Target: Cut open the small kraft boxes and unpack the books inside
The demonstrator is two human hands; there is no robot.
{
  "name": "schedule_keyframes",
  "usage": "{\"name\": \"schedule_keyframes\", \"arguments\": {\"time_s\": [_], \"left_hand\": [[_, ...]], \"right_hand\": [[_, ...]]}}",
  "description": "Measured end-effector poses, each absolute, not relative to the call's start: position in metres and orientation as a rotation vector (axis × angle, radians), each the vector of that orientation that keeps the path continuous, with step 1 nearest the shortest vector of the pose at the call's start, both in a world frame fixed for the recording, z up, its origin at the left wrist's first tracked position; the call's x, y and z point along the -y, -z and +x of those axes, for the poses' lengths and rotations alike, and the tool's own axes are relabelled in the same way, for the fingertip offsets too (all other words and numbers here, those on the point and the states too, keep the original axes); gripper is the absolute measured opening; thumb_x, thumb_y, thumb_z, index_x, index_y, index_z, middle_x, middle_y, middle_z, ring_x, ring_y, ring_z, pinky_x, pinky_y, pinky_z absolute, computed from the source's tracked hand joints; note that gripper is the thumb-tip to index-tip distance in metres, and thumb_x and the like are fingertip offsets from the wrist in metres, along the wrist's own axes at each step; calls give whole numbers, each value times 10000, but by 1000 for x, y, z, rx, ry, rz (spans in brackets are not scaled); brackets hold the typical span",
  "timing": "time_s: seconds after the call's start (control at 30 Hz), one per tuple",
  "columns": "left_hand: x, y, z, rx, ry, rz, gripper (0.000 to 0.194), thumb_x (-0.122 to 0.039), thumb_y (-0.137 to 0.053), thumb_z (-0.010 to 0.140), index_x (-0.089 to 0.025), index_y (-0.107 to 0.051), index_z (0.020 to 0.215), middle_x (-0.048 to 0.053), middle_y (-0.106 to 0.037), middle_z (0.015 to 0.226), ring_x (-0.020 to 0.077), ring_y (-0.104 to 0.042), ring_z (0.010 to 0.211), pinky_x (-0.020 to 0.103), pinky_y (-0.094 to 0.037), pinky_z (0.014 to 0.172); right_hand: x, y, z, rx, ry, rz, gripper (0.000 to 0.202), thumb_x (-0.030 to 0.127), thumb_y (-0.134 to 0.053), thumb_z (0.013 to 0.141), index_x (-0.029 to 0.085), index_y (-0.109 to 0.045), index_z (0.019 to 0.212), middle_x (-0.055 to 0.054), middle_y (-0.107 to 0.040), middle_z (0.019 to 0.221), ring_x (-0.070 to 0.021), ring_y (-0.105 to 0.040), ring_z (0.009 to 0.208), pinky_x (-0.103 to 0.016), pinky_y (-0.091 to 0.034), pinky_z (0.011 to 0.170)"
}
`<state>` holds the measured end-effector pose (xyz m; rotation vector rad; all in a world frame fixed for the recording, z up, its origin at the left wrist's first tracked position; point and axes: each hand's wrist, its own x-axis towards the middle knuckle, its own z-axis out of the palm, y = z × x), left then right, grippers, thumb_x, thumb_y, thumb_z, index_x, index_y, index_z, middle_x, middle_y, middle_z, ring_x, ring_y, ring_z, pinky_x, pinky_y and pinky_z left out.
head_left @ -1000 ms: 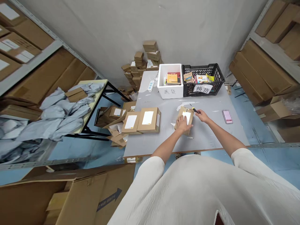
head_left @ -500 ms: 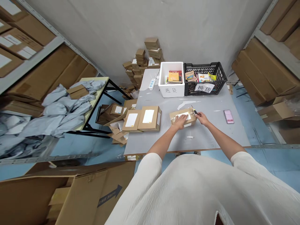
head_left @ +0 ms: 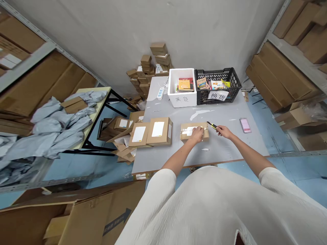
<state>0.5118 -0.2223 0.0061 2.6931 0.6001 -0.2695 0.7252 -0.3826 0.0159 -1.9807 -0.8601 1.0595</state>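
A small taped cardboard box (head_left: 185,136) with a white label lies on the grey table (head_left: 176,153). My left hand (head_left: 197,134) is on the right part of its top, fingers bent and closed against the box. What lies under the fingertips is hidden. Just to the right of the box, my right hand (head_left: 223,131) grips a yellow and black utility knife (head_left: 212,126). The knife points up and left, its tip apart from the box.
Two labelled cardboard boxes (head_left: 159,132) sit at the table's left. At the back stand a white foam box (head_left: 182,100) and a black crate (head_left: 236,89), both holding books. A phone (head_left: 245,125) lies at right. Grey parcels (head_left: 61,119) cover a side table.
My right hand has drawn the knife away from the box's right end. My left hand has gone from lying flat to bent fingers. The box sits straighter, and the view has shifted slightly.
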Motion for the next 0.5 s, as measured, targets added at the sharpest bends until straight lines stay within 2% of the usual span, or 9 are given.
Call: {"name": "schedule_keyframes", "arguments": {"time_s": [0.13, 0.37, 0.5], "left_hand": [[222, -6, 514, -594, 266, 2700, 617, -129, -775, 829, -247, -544, 1388, 154, -587, 1467, 316, -583, 1415, 491, -287, 1309], [225, -11, 511, -564, 276, 2710, 669, -138, -783, 840, -228, -502, 1441, 160, -557, 1496, 309, -540, 1476, 478, -255, 1332], [226, -13, 508, -547, 277, 2714, 662, -153, -792, 845, -236, -506, 1436, 159, -561, 1493, 317, -553, 1465, 500, -246, 1335]], "right_hand": [[389, -33, 750, 1075, -1117, -2058, 280, 462, -709, 1006, 232, -691, 1166, -32, -782, 903, -152, -695, 626, -249, -503, 571], [373, -46, 761, 1631, -925, -2272, 305, 432, -614, 1035, 246, -799, 1191, -66, -815, 1033, -227, -706, 911, -288, -474, 744], [361, -43, 758, 1666, -911, -2348, 315, 420, -607, 1022, 269, -829, 1186, -80, -820, 1046, -258, -693, 928, -315, -454, 760]]}}
